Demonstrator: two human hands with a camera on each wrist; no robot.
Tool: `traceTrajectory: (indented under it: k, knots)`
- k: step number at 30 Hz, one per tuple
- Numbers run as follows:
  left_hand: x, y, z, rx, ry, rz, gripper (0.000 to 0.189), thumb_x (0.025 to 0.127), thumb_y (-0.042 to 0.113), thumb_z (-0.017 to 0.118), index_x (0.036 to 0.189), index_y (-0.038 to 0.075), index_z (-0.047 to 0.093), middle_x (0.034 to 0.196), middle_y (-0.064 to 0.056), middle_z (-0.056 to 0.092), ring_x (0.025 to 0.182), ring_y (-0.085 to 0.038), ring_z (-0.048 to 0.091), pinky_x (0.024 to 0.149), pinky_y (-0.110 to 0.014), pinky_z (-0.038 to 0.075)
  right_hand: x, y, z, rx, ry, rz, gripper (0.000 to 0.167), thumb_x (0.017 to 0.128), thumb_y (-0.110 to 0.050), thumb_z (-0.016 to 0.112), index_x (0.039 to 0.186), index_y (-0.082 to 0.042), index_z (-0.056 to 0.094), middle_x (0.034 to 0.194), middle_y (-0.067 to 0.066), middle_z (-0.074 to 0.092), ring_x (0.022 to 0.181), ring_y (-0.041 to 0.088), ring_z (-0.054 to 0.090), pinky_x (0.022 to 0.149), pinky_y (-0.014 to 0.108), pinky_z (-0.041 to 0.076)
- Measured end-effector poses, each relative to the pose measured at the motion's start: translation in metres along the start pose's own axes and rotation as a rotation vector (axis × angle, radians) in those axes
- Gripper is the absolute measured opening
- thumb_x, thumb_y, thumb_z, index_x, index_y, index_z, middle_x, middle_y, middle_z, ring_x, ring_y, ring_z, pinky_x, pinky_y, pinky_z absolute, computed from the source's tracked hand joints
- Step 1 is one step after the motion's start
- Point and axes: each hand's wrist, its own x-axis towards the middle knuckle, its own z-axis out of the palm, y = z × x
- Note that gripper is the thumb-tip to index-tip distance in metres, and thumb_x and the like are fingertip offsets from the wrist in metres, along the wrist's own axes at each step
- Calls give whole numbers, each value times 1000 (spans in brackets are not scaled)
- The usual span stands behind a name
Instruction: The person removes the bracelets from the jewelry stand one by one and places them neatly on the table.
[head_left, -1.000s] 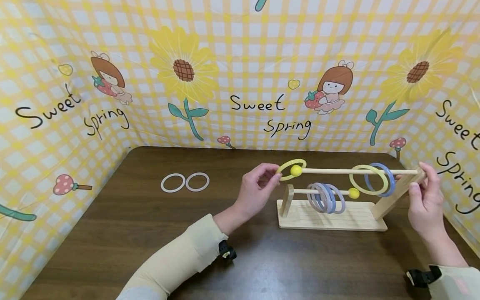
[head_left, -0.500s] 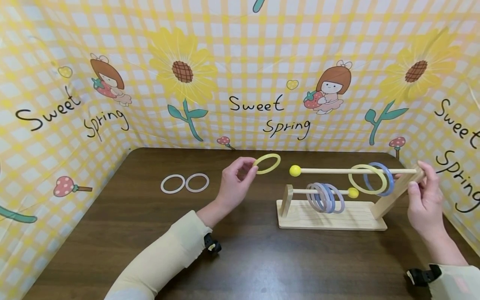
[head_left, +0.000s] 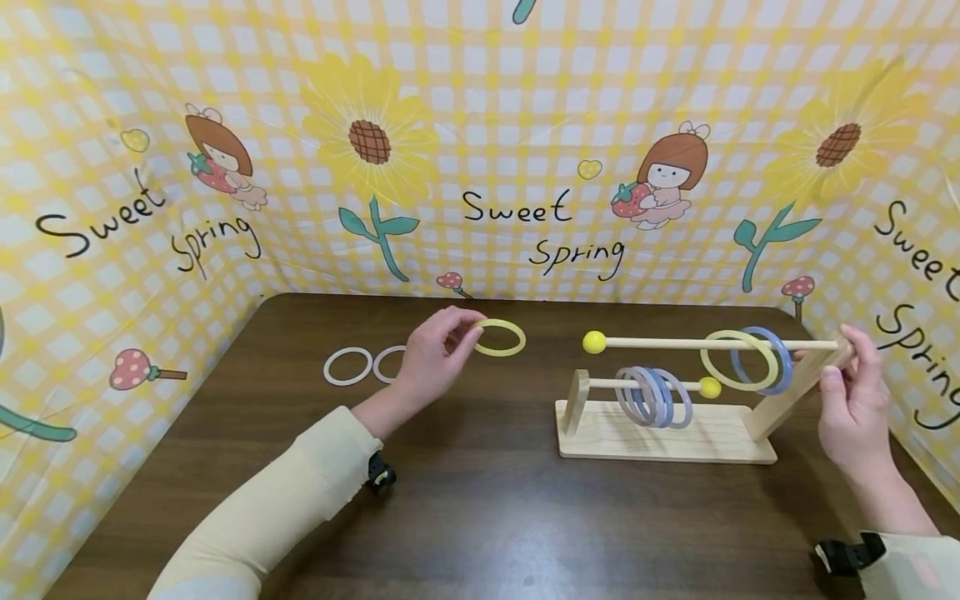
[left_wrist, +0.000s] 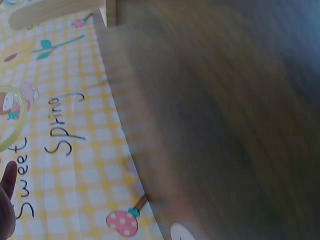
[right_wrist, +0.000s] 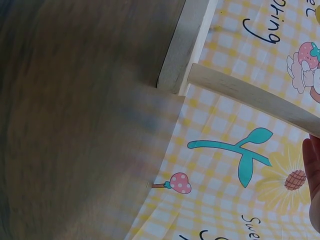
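Note:
Between thumb and fingers my left hand pinches a yellow ring, held above the table left of the wooden ring stand. My right hand grips the top of the stand's tall right post. From that post a long rod runs left to a yellow ball tip, carrying another yellow ring and a blue ring near the post. Several grey and blue rings hang on the lower rod. In the left wrist view the held yellow ring shows only partly.
Two pale rings lie side by side on the dark wooden table, the right one partly hidden behind my left hand. A yellow checked cloth stands round the back and sides of the table.
My left hand has moved left with the yellow ring, away from the long rod's ball tip, and the ring now lies flatter. My right hand stays on the post.

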Motion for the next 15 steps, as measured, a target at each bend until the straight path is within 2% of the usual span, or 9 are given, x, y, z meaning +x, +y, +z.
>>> traceTrajectory:
  k: [4,7,12,15]
  knots:
    - [4,-8,-10,85,-28,11,12,91,4,68,102,4,69,82,-1,62,76,-14,55,63,-27,51,-1,-1,-1,-2,4,4,35,100,5,39,130,18,26,108,-14,62,101,2,58,82,10,42]
    - [5,-15,-15,131,-54,-14,13,92,7,67,105,5,69,84,-1,64,76,-15,55,64,-29,51,-1,-2,-1,-17,-2,9,36,100,4,38,131,17,26,108,-15,61,101,2,58,82,10,42]
    - [3,-31,-21,170,-120,-118,16,94,10,66,109,7,68,91,-3,67,74,-16,55,64,-32,48,0,-3,0,1,-3,13,35,100,5,38,131,17,25,108,-14,61,101,2,58,83,11,43]
    - [2,-41,-24,186,-166,-178,16,94,11,65,110,8,68,89,-2,67,73,-17,54,64,-33,46,0,-3,1,7,-3,14,36,100,6,37,131,17,26,108,-14,61,100,2,58,83,11,43]
